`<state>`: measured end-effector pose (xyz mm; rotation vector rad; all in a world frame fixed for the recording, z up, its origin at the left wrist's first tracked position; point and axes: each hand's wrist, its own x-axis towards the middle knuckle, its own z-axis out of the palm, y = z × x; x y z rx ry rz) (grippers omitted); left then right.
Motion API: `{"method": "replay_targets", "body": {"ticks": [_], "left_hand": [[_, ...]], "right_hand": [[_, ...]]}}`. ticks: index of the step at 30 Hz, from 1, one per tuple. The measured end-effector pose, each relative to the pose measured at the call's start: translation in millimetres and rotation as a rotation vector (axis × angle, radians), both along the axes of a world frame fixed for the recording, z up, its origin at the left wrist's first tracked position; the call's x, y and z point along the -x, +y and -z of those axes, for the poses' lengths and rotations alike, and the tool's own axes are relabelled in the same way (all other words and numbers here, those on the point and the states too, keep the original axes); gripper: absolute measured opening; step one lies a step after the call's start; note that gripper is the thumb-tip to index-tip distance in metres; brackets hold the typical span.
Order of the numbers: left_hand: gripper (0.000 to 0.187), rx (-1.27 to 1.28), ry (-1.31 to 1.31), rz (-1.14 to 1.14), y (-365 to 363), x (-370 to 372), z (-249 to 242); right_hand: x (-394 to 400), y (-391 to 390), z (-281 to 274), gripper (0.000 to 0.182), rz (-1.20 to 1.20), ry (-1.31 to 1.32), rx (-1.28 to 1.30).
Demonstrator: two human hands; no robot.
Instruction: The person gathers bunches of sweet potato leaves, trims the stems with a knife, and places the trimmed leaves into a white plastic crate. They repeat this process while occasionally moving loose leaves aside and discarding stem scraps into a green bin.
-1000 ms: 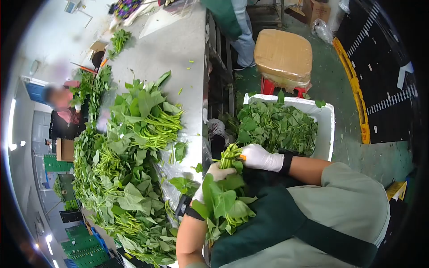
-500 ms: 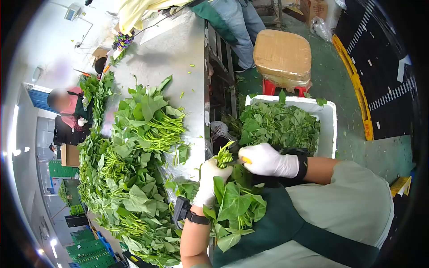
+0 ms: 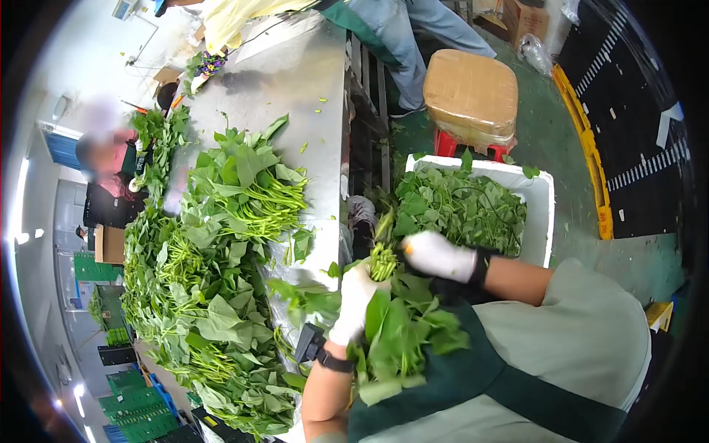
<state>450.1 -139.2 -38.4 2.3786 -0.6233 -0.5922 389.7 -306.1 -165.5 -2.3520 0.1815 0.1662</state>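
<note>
My left hand (image 3: 358, 295), in a white glove, is closed round the stems of a leafy green bunch (image 3: 402, 336). Its cut stem ends point up, and the leaves hang over my apron. Just right of the stems is my right hand (image 3: 439, 256), also gloved and blurred, its fingers curled round a small yellow-orange thing, perhaps a handle. Beside it stands a white foam box (image 3: 545, 221) holding loose leaves (image 3: 461, 203). Left of my hands, a big heap of leafy greens (image 3: 214, 317) covers the metal table (image 3: 303, 88), with a stem bundle (image 3: 262, 196) at its upper end.
A taped carton (image 3: 471, 92) rests on a red stool (image 3: 447, 144) beyond the foam box. One co-worker (image 3: 399, 44) stands at the table's far end; another person (image 3: 111, 166) is across it. A yellow-edged black panel (image 3: 583, 148) lies at the right.
The stems and leaves in my left hand have shifted slightly right. My right hand has moved a little away from the stems, and the blade seen between them is no longer visible.
</note>
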Motion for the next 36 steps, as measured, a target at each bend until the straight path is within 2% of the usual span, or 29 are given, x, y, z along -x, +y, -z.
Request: {"method": "replay_targets", "body": {"ticks": [1, 2, 3, 4, 5, 6, 7, 8, 10, 12, 13, 17, 19, 23, 25, 26, 28, 30, 32, 33, 34, 36], "left_hand": [[0.030, 0.107, 0.062, 0.007, -2, 3, -19], [0.027, 0.070, 0.125, -0.064, -9, 5, -48], [0.025, 0.081, 0.027, -0.035, 3, -1, -47], [0.023, 0.115, -0.077, -0.024, 7, -9, -41], [0.023, 0.164, 0.047, -0.103, 12, -12, -35], [0.025, 0.087, 0.178, -0.121, 13, -13, -41], [0.026, 0.037, 0.173, -0.114, 11, -15, -43], [0.027, -0.007, 0.169, -0.105, 7, -14, -42], [0.027, -0.053, 0.111, -0.066, 7, -12, -27], [0.026, 0.078, 0.003, -0.099, 3, -7, -26], [0.026, -0.040, -0.037, -0.085, 0, -6, -34], [0.027, -0.040, -0.110, -0.075, 5, -6, -36], [0.029, -0.150, -0.144, -0.085, 3, -5, -36], [0.035, -0.209, -0.266, -0.002, 4, -5, -34], [0.040, -0.309, -0.288, 0.022, 3, -6, -38], [0.040, -0.310, -0.290, 0.016, 4, -6, -40], [0.040, -0.233, -0.396, 0.017, 11, -10, -50], [0.038, -0.216, -0.450, -0.033, 19, -16, -74], [0.035, -0.078, -0.310, -0.069, 30, -28, -107], [0.034, -0.051, -0.329, -0.106, 31, -30, -129], [0.031, -0.089, -0.409, -0.136, 32, -32, -152], [0.033, -0.099, -0.735, -0.204, 37, -36, -187]], "right_hand": [[14, -10, 26, 0.013, 0.010, 0.002, -0.009], [41, -22, 57, 0.014, 0.053, 0.119, 0.037], [47, -50, 81, 0.015, 0.084, 0.205, 0.114], [31, -81, 69, 0.016, 0.107, 0.284, 0.219], [27, -84, 64, 0.016, 0.082, 0.283, 0.229], [27, -60, 16, 0.014, 0.145, 0.102, 0.125], [18, -46, -30, 0.013, 0.218, -0.097, 0.038], [11, -33, -60, 0.011, 0.153, -0.191, 0.021], [3, -10, -109, 0.012, 0.025, -0.336, -0.048], [-3, 6, -128, 0.014, -0.129, -0.304, 0.055], [-3, 8, -129, 0.014, -0.132, -0.346, 0.075], [-2, 12, -124, 0.016, -0.130, -0.395, 0.155], [-2, 14, -116, 0.016, -0.117, -0.378, 0.168], [-5, 7, -105, 0.014, -0.042, -0.338, 0.179], [-8, -9, -89, 0.013, -0.074, -0.069, 0.147], [-8, -22, -70, 0.015, -0.115, 0.093, 0.178], [-2, -50, -28, 0.019, -0.050, 0.323, 0.243], [1, -67, -17, 0.022, 0.002, 0.404, 0.267], [-2, -72, -23, 0.021, 0.086, 0.334, 0.204], [-7, -75, -25, 0.021, 0.065, 0.293, 0.213], [-11, -74, -31, 0.021, 0.063, 0.280, 0.212], [-19, -71, -42, 0.020, 0.065, 0.194, 0.189]]}}
